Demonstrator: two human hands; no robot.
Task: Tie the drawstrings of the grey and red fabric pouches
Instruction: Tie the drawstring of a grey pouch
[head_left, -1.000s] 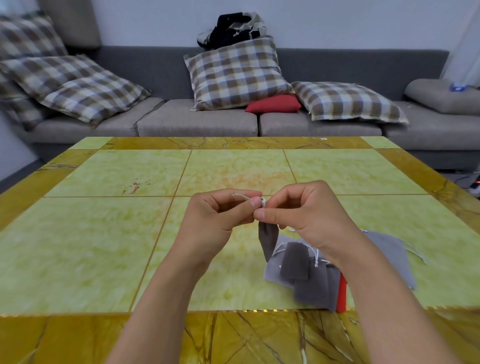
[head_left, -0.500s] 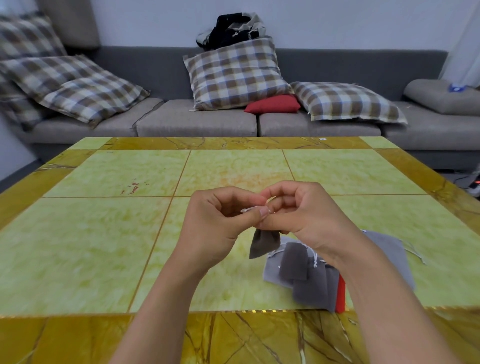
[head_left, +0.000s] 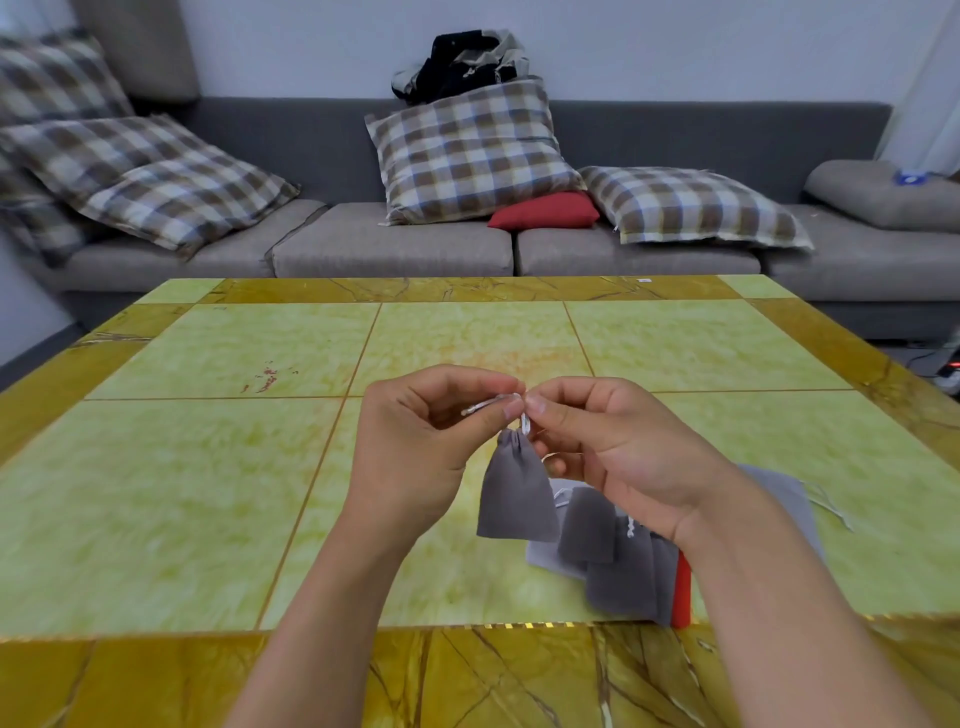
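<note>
A small grey pouch (head_left: 514, 493) hangs by its white drawstrings (head_left: 511, 408) above the table, its mouth gathered shut. My left hand (head_left: 431, 441) pinches one string end between thumb and forefinger. My right hand (head_left: 613, 447) pinches the other end right beside it, fingertips almost touching. Below my right wrist a pile of grey pouches (head_left: 618, 556) lies on the table, with white strings showing among them. A red pouch (head_left: 681, 592) peeks out at the pile's right edge, mostly hidden by my forearm.
The green and amber tiled table (head_left: 208, 467) has its near edge just below my forearms. A light grey pouch (head_left: 779, 488) with loose strings lies right of my wrist. A grey sofa (head_left: 395, 244) with checked cushions stands behind the table.
The hanging grey pouch has turned to show its full face and hangs lower. My hands have drawn slightly apart, with the strings pulled taut between the fingertips.
</note>
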